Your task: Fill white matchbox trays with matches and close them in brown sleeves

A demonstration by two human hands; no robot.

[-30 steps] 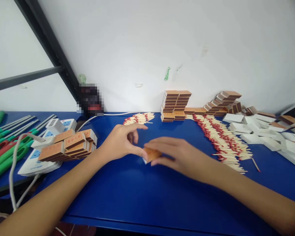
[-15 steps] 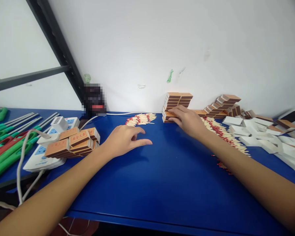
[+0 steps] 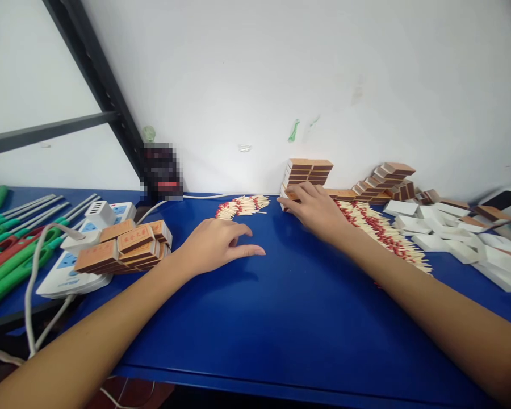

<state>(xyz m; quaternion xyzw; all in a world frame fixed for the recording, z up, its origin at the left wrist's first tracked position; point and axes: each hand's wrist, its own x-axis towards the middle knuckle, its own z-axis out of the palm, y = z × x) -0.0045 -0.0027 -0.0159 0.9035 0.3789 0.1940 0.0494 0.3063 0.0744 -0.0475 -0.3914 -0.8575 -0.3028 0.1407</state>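
Upright against the wall stands a two-column stack of orange-brown matchboxes [image 3: 310,166]. My right hand [image 3: 319,213] reaches to its lower front, fingers and thumb curled round a matchbox there and hiding most of it. Over the middle of the blue table, my left hand [image 3: 215,244] is empty, its thumb and index finger apart. Behind it lies a small heap of red-tipped matches [image 3: 244,207]. A longer band of loose matches [image 3: 381,233] runs beneath my right forearm, which covers part of it.
Bundled matchboxes [image 3: 132,247] rest by a white power strip [image 3: 63,278] at left, near green and red long-handled lighters [image 3: 21,261]. Stepped matchboxes [image 3: 383,179] and white matchbox trays [image 3: 451,230] occupy the right. A dark metal frame [image 3: 89,57] rises at left.
My right hand has shifted slightly left and toward me, its thumb now at the stack's lower left front. More of the match band shows beside my wrist. My left hand stays nearly still.
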